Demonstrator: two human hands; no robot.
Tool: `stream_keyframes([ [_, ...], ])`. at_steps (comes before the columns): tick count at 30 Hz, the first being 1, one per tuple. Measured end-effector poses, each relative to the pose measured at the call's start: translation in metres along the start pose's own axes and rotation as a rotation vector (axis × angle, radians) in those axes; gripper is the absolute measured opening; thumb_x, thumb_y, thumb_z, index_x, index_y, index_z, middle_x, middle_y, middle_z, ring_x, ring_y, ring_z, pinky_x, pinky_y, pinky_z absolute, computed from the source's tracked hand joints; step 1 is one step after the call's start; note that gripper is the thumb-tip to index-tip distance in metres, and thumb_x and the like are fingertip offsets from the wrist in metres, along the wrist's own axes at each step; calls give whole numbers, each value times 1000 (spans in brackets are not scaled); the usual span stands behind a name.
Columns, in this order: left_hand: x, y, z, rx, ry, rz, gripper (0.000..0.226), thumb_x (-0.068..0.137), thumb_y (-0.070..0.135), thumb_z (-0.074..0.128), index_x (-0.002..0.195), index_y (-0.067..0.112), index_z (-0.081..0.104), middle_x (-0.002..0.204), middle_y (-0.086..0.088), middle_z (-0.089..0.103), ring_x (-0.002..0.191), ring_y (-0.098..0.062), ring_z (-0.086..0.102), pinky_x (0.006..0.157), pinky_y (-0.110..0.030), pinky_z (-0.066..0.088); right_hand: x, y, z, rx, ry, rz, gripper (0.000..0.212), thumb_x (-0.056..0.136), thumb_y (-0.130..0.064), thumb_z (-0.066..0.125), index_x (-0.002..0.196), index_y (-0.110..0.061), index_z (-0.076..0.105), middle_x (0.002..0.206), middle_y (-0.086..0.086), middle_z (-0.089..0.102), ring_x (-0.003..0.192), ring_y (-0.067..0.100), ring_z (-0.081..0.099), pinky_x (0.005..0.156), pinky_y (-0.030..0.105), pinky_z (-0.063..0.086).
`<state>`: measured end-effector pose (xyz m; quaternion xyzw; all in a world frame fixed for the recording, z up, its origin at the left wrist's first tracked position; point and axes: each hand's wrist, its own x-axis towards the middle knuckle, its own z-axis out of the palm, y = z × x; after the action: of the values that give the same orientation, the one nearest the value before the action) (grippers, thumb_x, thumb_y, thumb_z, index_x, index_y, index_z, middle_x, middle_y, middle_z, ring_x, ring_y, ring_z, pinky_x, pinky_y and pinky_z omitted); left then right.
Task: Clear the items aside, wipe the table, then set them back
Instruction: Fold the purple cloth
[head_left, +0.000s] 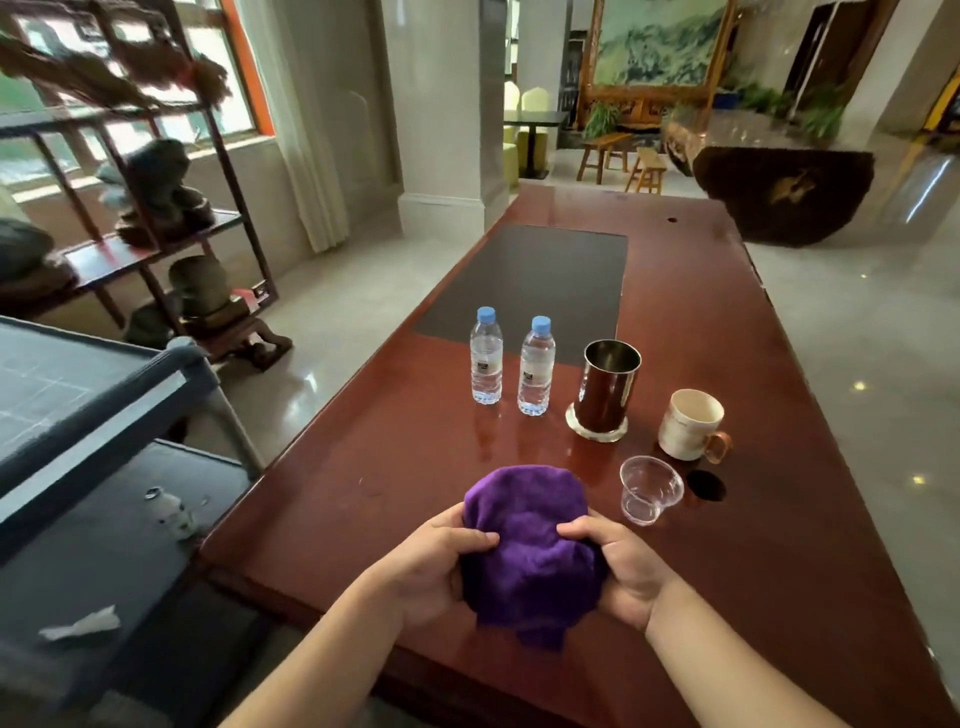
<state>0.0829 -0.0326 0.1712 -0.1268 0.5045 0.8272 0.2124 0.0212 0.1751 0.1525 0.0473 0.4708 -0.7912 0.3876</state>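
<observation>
Left hand: the left hand (434, 564) holds the left side of the purple cloth (530, 545), its fingers (470, 538) closed over the fabric.
Right hand: the right hand (626, 569) holds the right side of the same cloth, its fingers curled into the fabric and gripping it.
Purple cloth: it is bunched into a loose ball between the two hands, above the near part of the table (363, 493); I cannot tell if its bottom touches the wood.
Table: long, dark red and shiny, with a dark rectangular mat (535, 280) on its far half.
Water bottles: two small clear bottles with blue caps stand upright side by side, the left bottle (487, 358) and the right bottle (536, 369), near but not touching, just in front of the mat.
Metal cup: a tall metal cup (609, 387) stands upright on a round coaster (597, 428), to the right of the bottles.
Mug: a cream mug (688, 423) with a brown handle stands to the right of the metal cup, apart from it.
Plastic cup: a clear plastic cup (648, 488) stands upright just beyond the right hand, in front of the mug.
Cart: a grey cart (104, 395) stands beside the left edge of the table.
</observation>
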Motion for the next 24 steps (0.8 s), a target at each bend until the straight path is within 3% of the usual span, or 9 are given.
stream_keyframes([
  [3, -16, 16, -30, -64, 57, 59, 46, 90, -10, 51, 129, 13, 60, 127, -21, 65, 108, -36, 67, 88, -47, 57, 31, -3, 34, -61, -49, 27, 57, 73, -2, 63, 129, -10, 60, 127, 25, 63, 114, 45, 60, 98, 57, 48],
  [7, -38, 40, -83, -103, 154, 136, 49, 91, -10, 49, 133, 15, 56, 129, -21, 64, 113, -38, 64, 97, -54, 51, 79, -4, 93, -93, -149, 54, 56, 74, 4, 58, 129, -8, 59, 127, 26, 63, 114, 45, 61, 92, 53, 53],
  [12, -67, 73, -153, -161, 271, 226, 51, 90, -10, 51, 131, 21, 58, 130, -18, 64, 118, -39, 61, 98, -54, 51, 142, 2, 173, -154, -276, 110, 56, 71, 6, 57, 125, -8, 60, 124, 27, 63, 104, 42, 65, 84, 49, 57],
  [17, -97, 105, -225, -223, 416, 344, 52, 88, -12, 50, 131, 17, 57, 124, -16, 68, 104, -31, 69, 82, -42, 59, 210, 17, 260, -216, -375, 163, 54, 74, 8, 53, 125, -9, 61, 124, 27, 63, 101, 42, 66, 84, 50, 57],
  [22, -131, 124, -283, -310, 564, 472, 52, 88, -15, 47, 130, 14, 56, 119, -14, 71, 100, -29, 71, 82, -40, 60, 265, 33, 339, -317, -481, 236, 53, 79, 9, 51, 128, -8, 59, 120, 23, 66, 98, 39, 67, 84, 46, 57],
  [24, -145, 127, -303, -333, 637, 514, 53, 88, -16, 46, 130, 14, 56, 123, -14, 69, 106, -31, 68, 91, -44, 56, 282, 41, 370, -361, -523, 252, 55, 79, 9, 51, 131, -8, 56, 128, 25, 61, 105, 40, 62, 91, 49, 52],
])
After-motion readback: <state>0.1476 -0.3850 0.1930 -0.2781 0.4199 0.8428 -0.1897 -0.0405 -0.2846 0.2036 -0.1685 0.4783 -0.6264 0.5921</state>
